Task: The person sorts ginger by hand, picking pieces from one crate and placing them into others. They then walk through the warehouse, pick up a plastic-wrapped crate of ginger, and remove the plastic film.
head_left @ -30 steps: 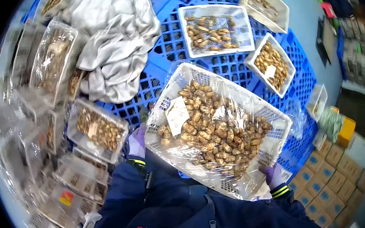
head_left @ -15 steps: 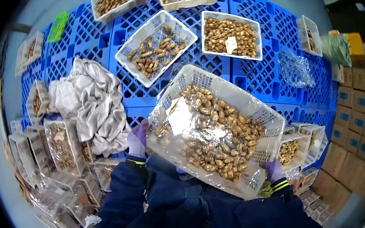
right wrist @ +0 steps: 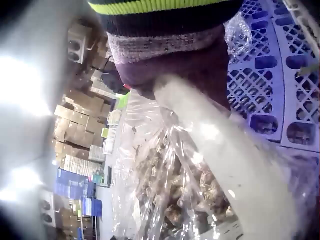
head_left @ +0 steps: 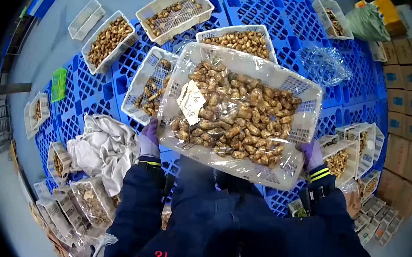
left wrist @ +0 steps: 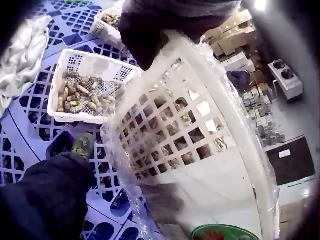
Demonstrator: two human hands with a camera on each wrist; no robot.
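Held up in front of the body is a white plastic crate (head_left: 291, 171) under clear film, full of brown, knobbly, tuber-like pieces (head_left: 246, 117). A pale handwritten paper label (head_left: 191, 102) lies among them on the left. My left hand (head_left: 149, 140), in a purple glove, grips the crate's left end. At the opposite end my right hand (head_left: 311, 154), gloved alike, holds the rim. The left wrist view shows the slatted crate wall (left wrist: 210, 170) close up under the dark glove. In the right wrist view the glove (right wrist: 180, 70) wraps the crate's rim (right wrist: 225, 155); the fingertips are hidden.
Blue plastic pallets (head_left: 296, 18) cover the floor here. Several open crates of similar pieces stand on them, one (head_left: 138, 85) partly behind the held crate. A grey cloth (head_left: 105, 148) lies at left, crumpled film (head_left: 326, 65) at right. Cardboard boxes (head_left: 409, 128) are stacked far right.
The view has swung round, bringing more pallets and crates into sight on the left and right. Both hands keep hold of the crate, which now sits higher in the view and more level.
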